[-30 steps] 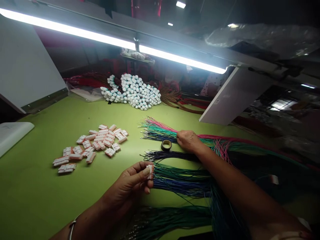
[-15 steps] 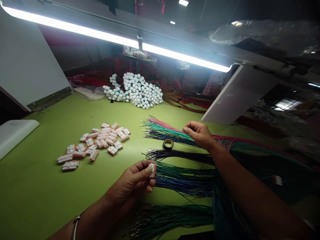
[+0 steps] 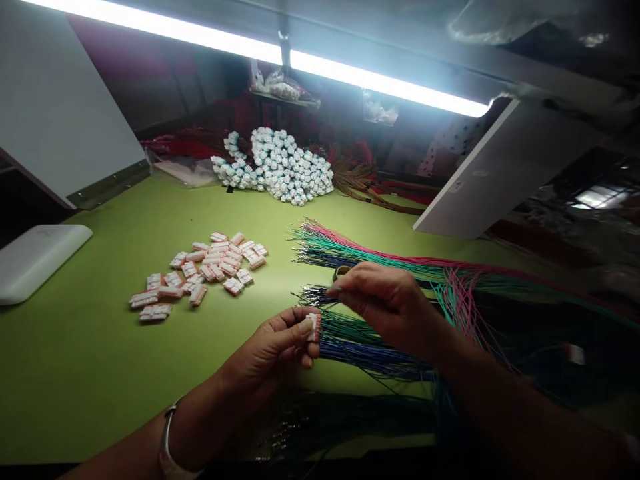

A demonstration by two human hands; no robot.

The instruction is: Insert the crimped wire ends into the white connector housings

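My left hand [image 3: 287, 337] pinches a small white and orange connector housing [image 3: 313, 327] between thumb and fingers, above the table. My right hand [image 3: 383, 300] has its thumb and forefinger pressed together just right of and above that housing; what lies between the fingertips is too small to make out. Beneath my right hand run dark wires with metal terminals [image 3: 313, 295], green wires [image 3: 345, 325] and blue wires [image 3: 360, 353]. Behind it lies a bundle of pink and teal wires [image 3: 345, 245]. A roll of tape [image 3: 342, 272] is partly hidden by the right hand.
Loose white and orange connector housings [image 3: 215, 260] lie scattered on the green table [image 3: 100, 373]. A pile of white connectors [image 3: 287, 167] sits at the back. White panels [image 3: 465, 177] stand at both sides, below a lit tube lamp [image 3: 390, 83]. A white case [image 3: 45, 257] is at left.
My right hand has come from the pink and teal wires down and leftward, close to the housing. My left hand keeps its hold on the housing. The camera view has shifted slightly.
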